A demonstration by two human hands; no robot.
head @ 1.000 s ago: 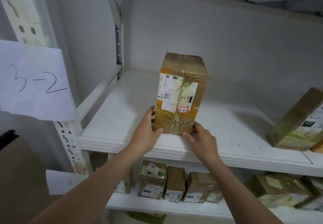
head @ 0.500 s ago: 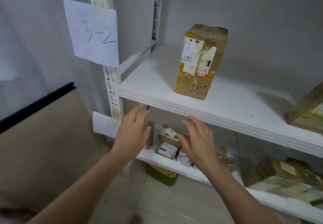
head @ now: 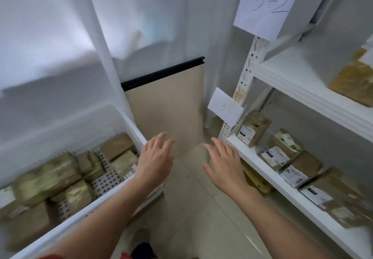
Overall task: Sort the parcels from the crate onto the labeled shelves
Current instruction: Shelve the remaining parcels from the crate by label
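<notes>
rack (head: pixel 302 95) on the right, white boards. the upper board carries the paper label "3-2" (head: pixel 266 6) on its post and one taped brown parcel (head: pixel 353 81) at the frame edge. the lower shelf (head: pixel 272 180) holds a row of small boxes, with a second label (head: pixel 224 107) on the post that is too blurred to read.

crate (head: pixel 60 228) sits low on the left: white, perforated floor, a good many parcels left in it, so my read is the sort is nowhere near done. the biggest, a plastic-wrapped parcel (head: pixel 48 176), lies flat with its long axis roughly left-right, slightly tilted. a smaller pale parcel (head: pixel 125 159) sits in the crate's right corner, beside a brown box (head: pixel 117 145).

hands: both bare, fingers spread and relaxed, holding nothing, out over the floor gap between crate and rack. the left hand (head: pixel 155 157) is just over the crate's right rim, near the pale corner parcel. the right hand (head: pixel 224 163) is near the lower shelf's front edge, well apart from the crate.

key relation: the next pick lies left of and below both hands. left hand is clearly nearer, so it likely leads and the right has to cross over. parcel codes not readable from here.
</notes>
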